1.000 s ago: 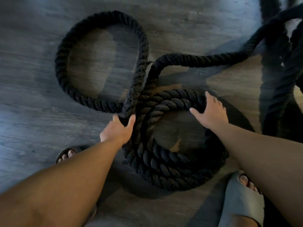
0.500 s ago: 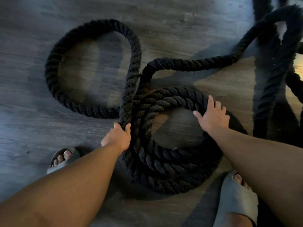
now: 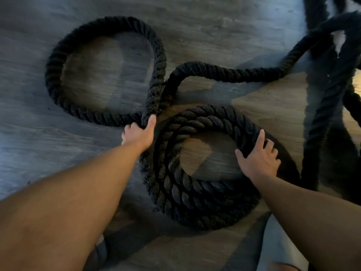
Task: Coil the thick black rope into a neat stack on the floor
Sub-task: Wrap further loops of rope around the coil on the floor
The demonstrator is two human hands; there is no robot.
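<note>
Several turns of rope (image 3: 195, 188) are stacked at lower centre, pressed by the spread right hand (image 3: 257, 159); the left hand (image 3: 139, 133) is clamped on a loose upper-left loop, apparently uncoiled.

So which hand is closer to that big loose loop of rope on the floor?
Left. The left hand grips the rope where the loose loop crosses itself; the right hand rests on the coil's far side.

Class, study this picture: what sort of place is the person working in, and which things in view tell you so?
Probably an indoor room, perhaps a home or gym. A grey wood-look plank floor and a thick black twisted rope of a heavy exercise kind suggest it, as does the grey slide sandal.
</note>
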